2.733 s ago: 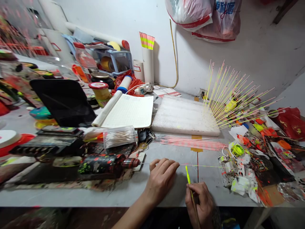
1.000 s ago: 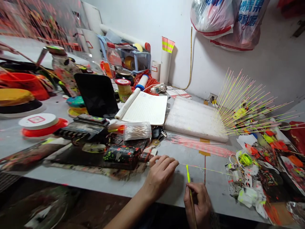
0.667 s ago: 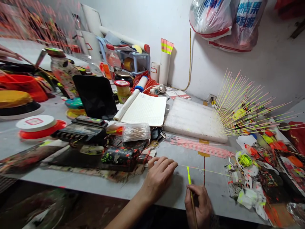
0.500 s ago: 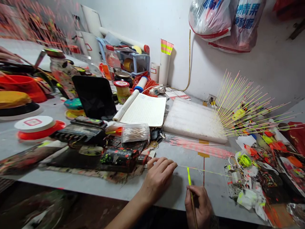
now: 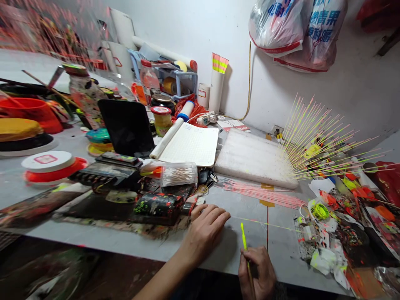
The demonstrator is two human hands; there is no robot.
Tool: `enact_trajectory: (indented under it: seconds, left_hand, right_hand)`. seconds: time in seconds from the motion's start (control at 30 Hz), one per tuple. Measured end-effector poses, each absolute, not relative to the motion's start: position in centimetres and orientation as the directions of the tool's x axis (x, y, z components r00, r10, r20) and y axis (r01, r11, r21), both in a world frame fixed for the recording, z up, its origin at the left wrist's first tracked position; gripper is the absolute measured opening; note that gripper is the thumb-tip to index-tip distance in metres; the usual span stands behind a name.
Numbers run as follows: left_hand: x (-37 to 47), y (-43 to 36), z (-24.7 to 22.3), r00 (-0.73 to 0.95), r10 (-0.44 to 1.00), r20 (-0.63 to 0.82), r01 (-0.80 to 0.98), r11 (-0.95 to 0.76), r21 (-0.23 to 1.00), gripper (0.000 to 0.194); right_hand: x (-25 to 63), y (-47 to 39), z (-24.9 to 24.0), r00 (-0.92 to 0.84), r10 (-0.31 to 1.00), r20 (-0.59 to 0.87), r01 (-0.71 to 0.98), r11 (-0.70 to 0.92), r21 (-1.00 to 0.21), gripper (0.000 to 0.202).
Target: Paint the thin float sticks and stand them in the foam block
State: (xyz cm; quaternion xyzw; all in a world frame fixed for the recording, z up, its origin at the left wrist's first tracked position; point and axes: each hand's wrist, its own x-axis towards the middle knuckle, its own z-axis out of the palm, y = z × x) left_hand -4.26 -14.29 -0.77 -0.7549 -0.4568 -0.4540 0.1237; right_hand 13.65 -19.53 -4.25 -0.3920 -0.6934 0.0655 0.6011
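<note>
My left hand (image 5: 208, 227) is closed at the near end of a thin stick (image 5: 265, 223), beside the dark shaft end of a small paint-spotted motor (image 5: 159, 208). The stick stretches out to the right just above the table, with pink and yellow colour on it. My fingertips hide its left end. Lower down, my right hand (image 5: 258, 271) grips a slim paintbrush (image 5: 244, 237) whose tip is coated in bright yellow paint. That tip points up and sits slightly below the stick, seemingly apart from it. Behind lies a row of pink sticks (image 5: 262, 193) on the table.
A white foam block (image 5: 250, 158) holds many fanned-out painted sticks (image 5: 318, 141). Paint-stained scraps (image 5: 331, 250) crowd the right side. An open notebook (image 5: 193, 143), a box of cotton swabs (image 5: 178, 174), a black power unit (image 5: 106, 171) and jars (image 5: 161, 121) stand behind and left.
The brush tip has dropped down and left from the stick, and my right hand has shifted the same way. A person's hand at the far left has gone out of view.
</note>
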Motion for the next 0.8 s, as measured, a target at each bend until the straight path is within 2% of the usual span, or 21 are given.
enact_trajectory:
  seconds: [0.2,0.8]
  left_hand:
    - [-5.0,-14.6,-1.2,0.150,0.583,0.799,0.832,-0.510,0.216,0.020]
    - [-4.5,-14.6,-1.4,0.120,0.561,0.819,0.806,-0.537,0.250,0.021]
  right_hand:
    - [12.2,-19.5,-4.4,-0.055,0.634,0.771,0.480,0.694,-0.537,0.019]
    - [12.0,-18.9,-5.0,-0.043,0.638,0.769,0.526,0.669,-0.525,0.015]
